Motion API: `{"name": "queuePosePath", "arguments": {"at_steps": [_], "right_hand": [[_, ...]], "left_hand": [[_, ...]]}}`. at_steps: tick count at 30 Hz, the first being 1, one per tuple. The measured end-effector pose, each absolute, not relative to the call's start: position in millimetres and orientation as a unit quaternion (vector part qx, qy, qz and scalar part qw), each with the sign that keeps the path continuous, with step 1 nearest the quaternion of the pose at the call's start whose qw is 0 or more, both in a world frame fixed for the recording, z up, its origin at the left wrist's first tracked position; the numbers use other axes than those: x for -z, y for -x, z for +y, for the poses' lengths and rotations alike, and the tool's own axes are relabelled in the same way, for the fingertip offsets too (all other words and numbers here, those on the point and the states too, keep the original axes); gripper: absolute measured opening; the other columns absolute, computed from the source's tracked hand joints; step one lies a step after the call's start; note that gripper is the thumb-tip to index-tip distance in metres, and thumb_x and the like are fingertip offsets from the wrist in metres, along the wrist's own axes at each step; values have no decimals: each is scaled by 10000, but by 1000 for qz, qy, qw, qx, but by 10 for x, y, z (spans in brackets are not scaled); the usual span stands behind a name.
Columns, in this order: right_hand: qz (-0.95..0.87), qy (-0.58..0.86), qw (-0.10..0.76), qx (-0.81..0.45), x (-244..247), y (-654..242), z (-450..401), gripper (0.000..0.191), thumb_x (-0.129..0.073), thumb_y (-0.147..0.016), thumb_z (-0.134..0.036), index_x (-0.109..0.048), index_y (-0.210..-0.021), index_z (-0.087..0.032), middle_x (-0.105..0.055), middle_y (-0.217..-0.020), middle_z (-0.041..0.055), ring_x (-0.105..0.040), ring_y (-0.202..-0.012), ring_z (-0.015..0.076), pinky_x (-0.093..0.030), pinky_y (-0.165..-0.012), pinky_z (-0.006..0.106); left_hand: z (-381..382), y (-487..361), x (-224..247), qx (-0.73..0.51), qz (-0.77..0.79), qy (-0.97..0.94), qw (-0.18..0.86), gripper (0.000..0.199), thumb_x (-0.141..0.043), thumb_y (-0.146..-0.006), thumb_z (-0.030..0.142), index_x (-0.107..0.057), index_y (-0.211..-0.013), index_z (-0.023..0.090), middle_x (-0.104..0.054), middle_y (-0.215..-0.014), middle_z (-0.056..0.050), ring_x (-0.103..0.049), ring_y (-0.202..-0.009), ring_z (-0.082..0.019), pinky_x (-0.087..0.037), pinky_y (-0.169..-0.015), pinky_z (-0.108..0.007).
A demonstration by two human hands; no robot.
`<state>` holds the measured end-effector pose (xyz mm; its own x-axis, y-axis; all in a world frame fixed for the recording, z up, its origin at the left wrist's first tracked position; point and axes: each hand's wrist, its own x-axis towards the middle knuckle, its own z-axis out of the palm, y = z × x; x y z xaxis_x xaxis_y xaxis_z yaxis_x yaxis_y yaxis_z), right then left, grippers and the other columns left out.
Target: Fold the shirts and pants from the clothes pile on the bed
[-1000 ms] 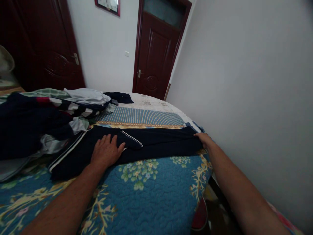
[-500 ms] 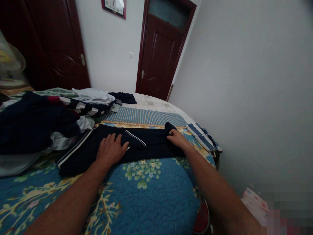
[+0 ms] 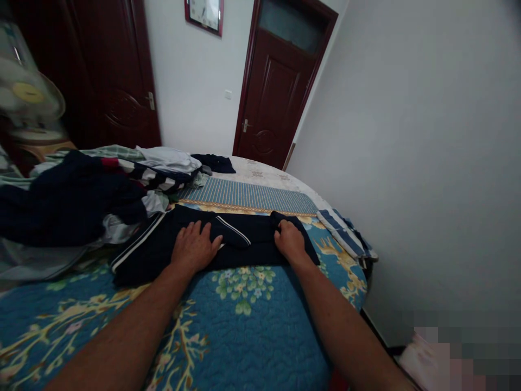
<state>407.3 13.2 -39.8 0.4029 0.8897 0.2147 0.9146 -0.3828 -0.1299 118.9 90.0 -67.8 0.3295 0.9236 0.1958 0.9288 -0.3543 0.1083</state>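
A dark navy garment [image 3: 244, 255] with white-striped edges lies stretched across the blue flowered bed cover [image 3: 260, 326]. Flat on its left part rests my left hand [image 3: 195, 245], fingers spread, just beside a short sleeve with a white-striped edge. At the garment's right end my right hand [image 3: 288, 237] has its fingers curled on the dark cloth, where a part is turned up into a small fold.
On the left is a heap of clothes [image 3: 77, 195], dark, white and striped. A small dark folded cloth [image 3: 215, 163] lies at the back. Blue-and-white striped cloth [image 3: 342, 231] sits at the bed's right edge, near the wall. A fan [image 3: 30, 98] stands back left.
My right hand has shifted slightly inward and down with the cloth at the right end. My left hand stays on the garment. The view has turned a little to the left.
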Motion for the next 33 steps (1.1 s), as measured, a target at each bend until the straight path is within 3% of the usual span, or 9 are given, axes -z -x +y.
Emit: {"name": "queuePosePath", "arguments": {"at_steps": [4,14,16,19,21,26,29,33], "right_hand": [[-551,830,79,39,423,-3950,152,232,-578,-1009,-323,-630,-1206,-212,-678,-1191,122,-714,-1033,273,-517,-884,367],[-578,809,102,33,393,-3794,179,260,-595,-1005,-351,-675,-1193,-191,-698,-1212,143,-703,-1040,263,-512,-880,341],[-603,784,146,-22,377,-3858,152,264,-602,-1001,-401,-722,-1100,-188,-736,-1145,128,-705,-1005,244,-509,-855,313],[-609,730,256,-176,367,-4108,65,398,-468,-1050,-482,-755,-1036,-206,-775,-959,71,-689,-776,187,-504,-718,276],[-576,730,316,-185,385,-4325,1,433,-415,-1055,-468,-761,-1029,-210,-773,-886,53,-674,-718,182,-502,-694,273],[-516,771,367,66,513,-4693,-39,347,-455,-1006,-300,-761,-1118,-180,-776,-1131,116,-687,-1113,246,-486,-1039,346],[-571,756,303,104,639,-4655,7,410,-485,-994,-262,-718,-1302,-124,-698,-1368,175,-596,-1322,282,-401,-1184,424],[-610,770,174,64,781,-4453,44,519,-481,-1055,-388,-587,-1522,-188,-483,-1648,149,-374,-1550,331,-245,-1271,583]], "left_hand": [[896,-1188,677,118,-570,813,13,743,-390,-1029,605,-551,-1553,103,-498,-1626,-240,-407,-1537,-415,-282,-1243,-538],[905,-1187,686,111,-570,814,14,756,-383,-1033,606,-536,-1566,92,-487,-1632,-250,-399,-1543,-424,-280,-1247,-544],[905,-1187,690,113,-567,816,14,754,-384,-1034,602,-541,-1561,86,-485,-1632,-256,-400,-1542,-427,-280,-1246,-548],[912,-1178,695,113,-568,815,16,731,-395,-1035,595,-559,-1545,98,-502,-1621,-246,-415,-1533,-416,-298,-1242,-550],[913,-1166,682,128,-562,817,18,690,-433,-1033,567,-575,-1525,106,-519,-1607,-238,-438,-1518,-408,-321,-1236,-563],[789,-1251,509,277,-447,849,43,533,-509,-1031,382,-567,-1506,146,-518,-1616,-197,-463,-1515,-347,-368,-1250,-560],[592,-1530,371,340,-324,882,40,461,-477,-1057,305,-575,-1492,188,-544,-1603,-163,-461,-1528,-316,-396,-1251,-557],[338,-2113,368,302,-243,922,13,477,-493,-1071,348,-562,-1522,209,-532,-1630,-124,-394,-1579,-313,-362,-1281,-565]]}}
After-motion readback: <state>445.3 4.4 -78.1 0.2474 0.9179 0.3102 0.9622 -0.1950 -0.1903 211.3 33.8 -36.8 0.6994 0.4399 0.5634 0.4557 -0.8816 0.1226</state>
